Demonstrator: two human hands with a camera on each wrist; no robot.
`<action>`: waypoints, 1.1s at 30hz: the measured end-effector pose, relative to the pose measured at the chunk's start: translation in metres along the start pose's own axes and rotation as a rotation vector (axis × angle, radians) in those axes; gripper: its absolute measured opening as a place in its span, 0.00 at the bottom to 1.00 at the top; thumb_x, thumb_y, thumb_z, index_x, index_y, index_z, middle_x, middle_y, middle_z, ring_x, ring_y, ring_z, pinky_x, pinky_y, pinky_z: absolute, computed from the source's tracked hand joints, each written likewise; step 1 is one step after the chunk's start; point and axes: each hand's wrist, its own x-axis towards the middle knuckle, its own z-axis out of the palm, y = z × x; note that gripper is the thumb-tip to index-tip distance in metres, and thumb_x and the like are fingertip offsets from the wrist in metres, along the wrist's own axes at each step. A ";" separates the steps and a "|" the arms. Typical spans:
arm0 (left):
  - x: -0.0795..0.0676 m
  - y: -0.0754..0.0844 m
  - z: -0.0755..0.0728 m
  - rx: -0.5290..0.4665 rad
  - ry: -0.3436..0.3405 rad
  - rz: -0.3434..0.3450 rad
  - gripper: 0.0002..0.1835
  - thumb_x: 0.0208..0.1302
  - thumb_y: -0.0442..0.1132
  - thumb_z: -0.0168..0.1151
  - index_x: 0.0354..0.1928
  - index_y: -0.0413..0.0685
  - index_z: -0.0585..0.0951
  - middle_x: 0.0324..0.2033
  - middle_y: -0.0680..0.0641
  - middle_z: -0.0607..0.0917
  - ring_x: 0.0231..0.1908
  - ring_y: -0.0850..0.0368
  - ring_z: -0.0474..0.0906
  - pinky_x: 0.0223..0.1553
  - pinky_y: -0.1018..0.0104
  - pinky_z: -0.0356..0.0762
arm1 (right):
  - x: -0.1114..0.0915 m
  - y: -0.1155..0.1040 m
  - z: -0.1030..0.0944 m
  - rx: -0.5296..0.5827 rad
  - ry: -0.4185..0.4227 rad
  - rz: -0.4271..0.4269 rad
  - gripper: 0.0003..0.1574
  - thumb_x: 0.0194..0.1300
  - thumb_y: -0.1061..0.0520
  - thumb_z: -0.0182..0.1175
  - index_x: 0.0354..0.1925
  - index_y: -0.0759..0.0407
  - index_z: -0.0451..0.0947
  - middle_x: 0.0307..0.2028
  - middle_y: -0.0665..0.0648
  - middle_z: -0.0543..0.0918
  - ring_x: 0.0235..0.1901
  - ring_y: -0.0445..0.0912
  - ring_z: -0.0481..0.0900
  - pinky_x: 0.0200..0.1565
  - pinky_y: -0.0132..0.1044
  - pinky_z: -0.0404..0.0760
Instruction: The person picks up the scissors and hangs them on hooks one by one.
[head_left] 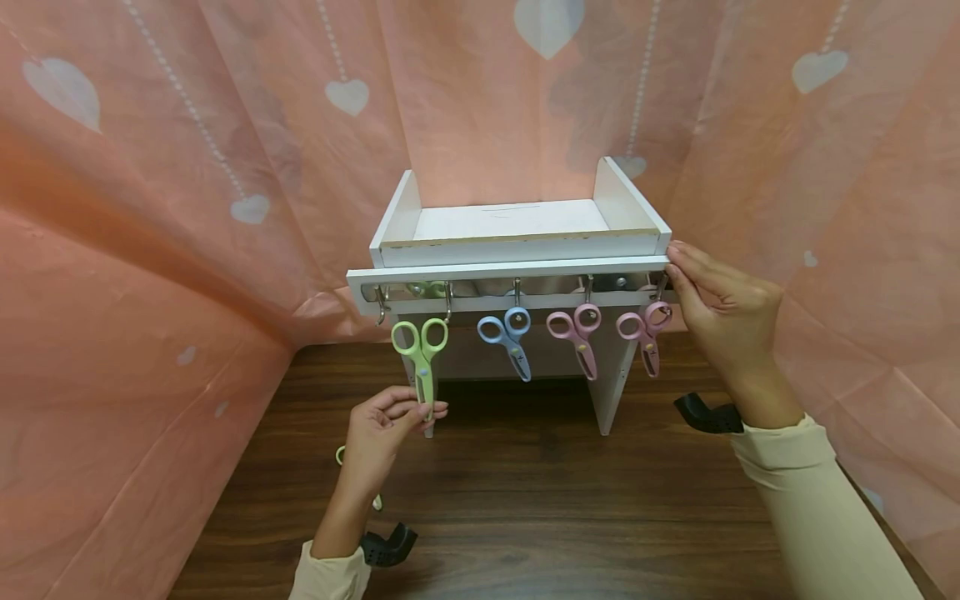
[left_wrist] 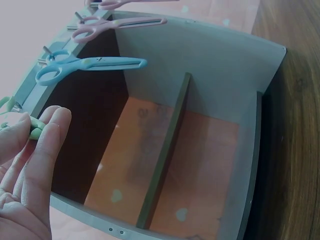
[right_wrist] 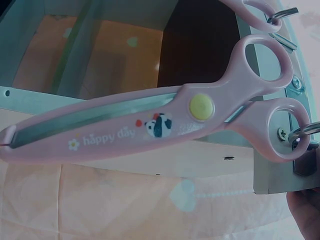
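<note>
My left hand (head_left: 378, 429) pinches green scissors (head_left: 423, 371) by the blade end, loops up. Their right loop is close by the second hook (head_left: 448, 293) from the left. On the white hook rail (head_left: 480, 272) hang blue scissors (head_left: 513, 337) and two pink pairs, one in the middle right (head_left: 580, 340) and one at the right end (head_left: 647, 335). In the right wrist view the nearest pink scissors (right_wrist: 115, 117) show a panda print and a hook through one loop. My right hand (head_left: 731, 304) grips the rail's right end with thumb and fingers.
The rail fronts a white shelf unit (head_left: 517, 250) with an open top tray, standing on a dark wooden surface (head_left: 517, 500). Another pair of light scissors (head_left: 377, 502) lies there, mostly hidden by my left forearm. A pink heart-patterned curtain (head_left: 480, 100) surrounds the unit.
</note>
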 end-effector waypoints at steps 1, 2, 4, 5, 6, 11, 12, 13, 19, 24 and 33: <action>0.000 0.000 0.000 -0.001 0.001 0.001 0.12 0.68 0.30 0.65 0.48 0.26 0.79 0.41 0.30 0.88 0.42 0.47 0.89 0.44 0.55 0.86 | 0.000 0.000 0.000 -0.001 0.000 -0.001 0.20 0.52 0.76 0.73 0.44 0.64 0.88 0.46 0.60 0.88 0.47 0.53 0.88 0.53 0.28 0.80; 0.000 0.000 0.000 -0.003 0.002 0.003 0.12 0.68 0.29 0.65 0.48 0.26 0.79 0.40 0.31 0.88 0.42 0.47 0.89 0.44 0.54 0.86 | 0.000 0.000 0.000 -0.002 0.000 -0.002 0.20 0.52 0.76 0.73 0.45 0.64 0.88 0.46 0.60 0.88 0.47 0.53 0.88 0.53 0.28 0.80; 0.000 0.001 0.000 -0.006 0.005 0.005 0.12 0.68 0.29 0.65 0.47 0.26 0.79 0.40 0.32 0.89 0.42 0.47 0.89 0.44 0.55 0.86 | 0.000 0.000 0.000 -0.004 -0.001 -0.003 0.20 0.52 0.76 0.73 0.45 0.64 0.88 0.46 0.60 0.88 0.47 0.53 0.88 0.53 0.28 0.80; 0.001 0.001 0.001 -0.007 0.006 0.005 0.12 0.68 0.29 0.65 0.47 0.25 0.79 0.39 0.33 0.89 0.42 0.46 0.89 0.44 0.55 0.86 | 0.000 0.000 0.000 -0.003 -0.002 -0.003 0.20 0.52 0.76 0.73 0.45 0.64 0.88 0.46 0.60 0.88 0.47 0.54 0.88 0.53 0.28 0.80; 0.001 0.001 0.001 -0.008 0.007 0.005 0.12 0.68 0.29 0.65 0.47 0.25 0.79 0.39 0.34 0.89 0.42 0.46 0.89 0.44 0.55 0.86 | 0.000 0.000 0.000 -0.002 -0.003 -0.004 0.20 0.52 0.76 0.73 0.45 0.64 0.88 0.46 0.60 0.88 0.47 0.54 0.88 0.53 0.28 0.80; 0.001 0.002 0.001 -0.007 0.005 -0.003 0.12 0.68 0.30 0.66 0.47 0.26 0.79 0.39 0.36 0.90 0.42 0.46 0.89 0.45 0.53 0.86 | 0.000 0.000 0.000 -0.004 -0.008 -0.008 0.20 0.52 0.76 0.73 0.45 0.65 0.88 0.46 0.60 0.87 0.47 0.54 0.88 0.53 0.28 0.80; 0.001 0.002 0.001 -0.008 0.006 -0.005 0.12 0.68 0.30 0.66 0.47 0.26 0.80 0.39 0.36 0.90 0.42 0.46 0.89 0.45 0.53 0.86 | 0.000 0.000 0.000 -0.003 -0.008 -0.009 0.20 0.52 0.76 0.73 0.45 0.65 0.88 0.46 0.60 0.87 0.47 0.54 0.88 0.53 0.28 0.80; 0.002 0.002 0.001 -0.008 0.006 -0.007 0.12 0.68 0.30 0.66 0.47 0.27 0.80 0.39 0.37 0.90 0.42 0.46 0.89 0.45 0.53 0.86 | 0.000 0.000 0.000 -0.003 -0.009 -0.009 0.20 0.52 0.76 0.73 0.45 0.65 0.88 0.46 0.60 0.87 0.47 0.54 0.88 0.53 0.28 0.80; 0.004 0.003 0.001 -0.013 0.012 -0.018 0.12 0.68 0.30 0.66 0.47 0.26 0.80 0.39 0.37 0.90 0.42 0.46 0.89 0.45 0.55 0.86 | 0.000 0.000 0.000 0.005 -0.015 -0.006 0.20 0.52 0.75 0.73 0.45 0.64 0.88 0.47 0.60 0.87 0.48 0.52 0.87 0.54 0.29 0.80; 0.007 0.003 0.002 -0.015 0.004 -0.026 0.12 0.67 0.30 0.66 0.48 0.26 0.80 0.39 0.36 0.90 0.42 0.47 0.89 0.45 0.57 0.86 | -0.001 0.000 0.000 0.008 -0.013 0.000 0.20 0.53 0.75 0.73 0.45 0.64 0.88 0.46 0.60 0.87 0.49 0.49 0.87 0.54 0.29 0.80; 0.010 0.001 0.005 -0.021 -0.001 -0.050 0.14 0.68 0.33 0.67 0.49 0.28 0.80 0.41 0.36 0.89 0.43 0.46 0.89 0.46 0.58 0.86 | 0.000 0.000 0.000 0.006 -0.014 0.003 0.20 0.53 0.76 0.73 0.45 0.65 0.88 0.46 0.60 0.87 0.50 0.45 0.86 0.53 0.28 0.80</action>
